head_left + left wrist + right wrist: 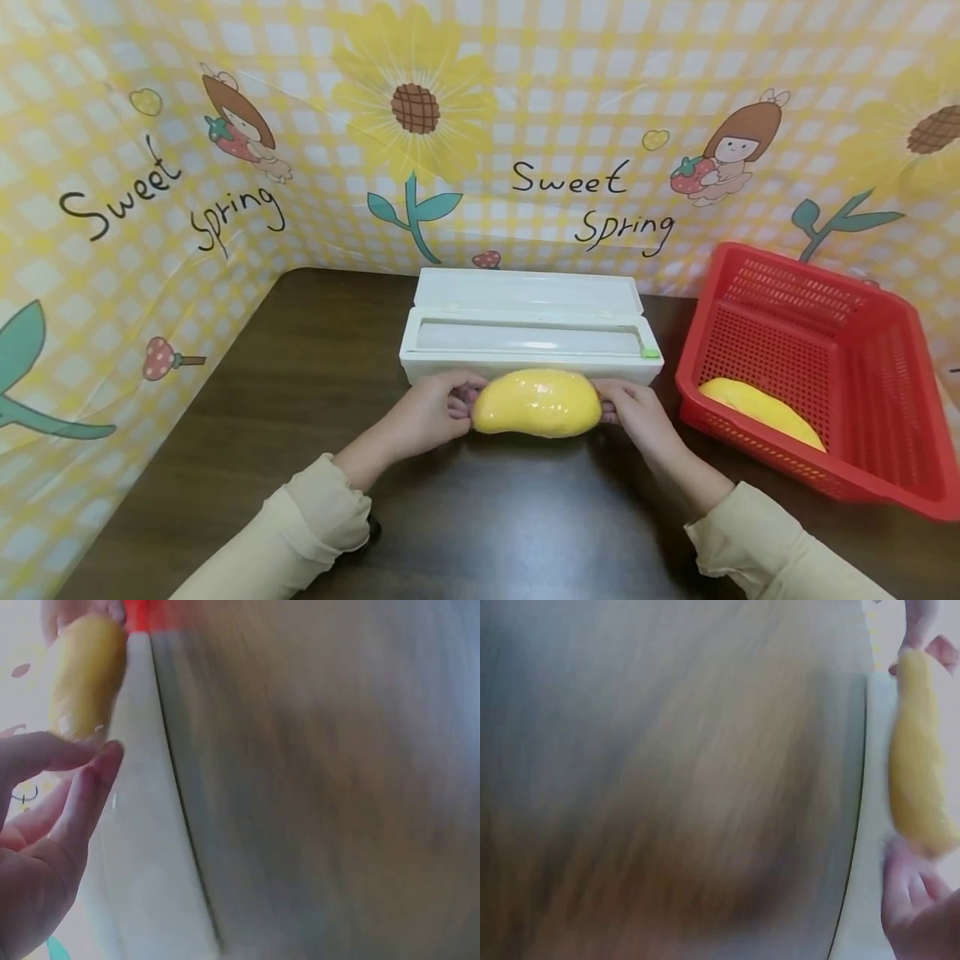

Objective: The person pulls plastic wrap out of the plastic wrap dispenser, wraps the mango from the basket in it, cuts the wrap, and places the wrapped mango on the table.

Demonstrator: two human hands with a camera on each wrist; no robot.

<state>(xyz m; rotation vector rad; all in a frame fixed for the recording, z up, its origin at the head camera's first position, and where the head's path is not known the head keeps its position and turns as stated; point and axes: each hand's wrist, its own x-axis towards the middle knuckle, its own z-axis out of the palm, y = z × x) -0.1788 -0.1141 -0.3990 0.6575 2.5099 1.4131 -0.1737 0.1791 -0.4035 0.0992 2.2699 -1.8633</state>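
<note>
A glossy yellow mango [537, 403] with bright glints on its skin lies sideways between the two hands, overlapping the front wall of a white cling film dispenser [532, 342] in the head view. My left hand [435, 412] pinches its left end between thumb and fingers, also seen in the left wrist view, where the mango [90, 671] points away. At the other end, my right hand [637, 417] holds the tip with thumb and fingertips. The right wrist view shows the mango [915, 754] stretched between both hands. The dispenser's lid [525, 292] stands raised behind a roll of clear film.
A red plastic basket [918, 400] stands at the right, with another yellow mango [765, 410] in it. A green slider [649, 353] sits at the dispenser's right end. Behind the dark wooden table [315, 333] hangs a yellow checked cloth [480, 225].
</note>
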